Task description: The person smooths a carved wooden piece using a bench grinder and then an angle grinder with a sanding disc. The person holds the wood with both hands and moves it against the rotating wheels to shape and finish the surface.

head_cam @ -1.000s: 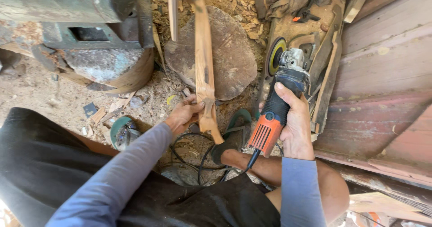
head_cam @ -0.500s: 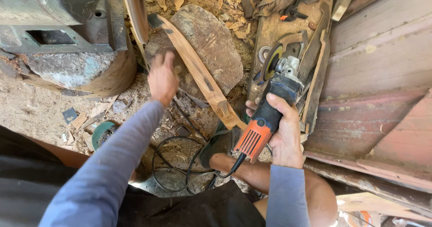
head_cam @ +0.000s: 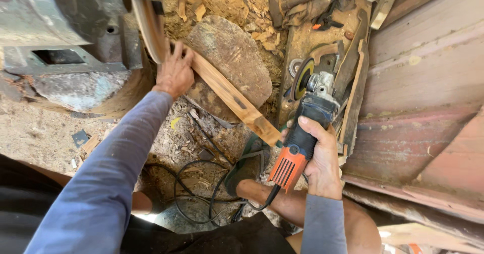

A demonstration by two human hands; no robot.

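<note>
Plank (head_cam: 229, 95) runs diagonally — your left hand (head_cam: 175, 73) clamps its far end, right hand (head_cam: 317, 158) grips the angle grinder (head_cam: 302, 133) beside its near end.

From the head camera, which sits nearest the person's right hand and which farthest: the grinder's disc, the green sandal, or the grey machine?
1. Green sandal, just left of the right hand.
2. Grinder disc, above the hand.
3. Grey machine, far upper left.

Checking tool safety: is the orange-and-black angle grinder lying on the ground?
No, the right hand grips the orange-and-black angle grinder off the ground.
</note>
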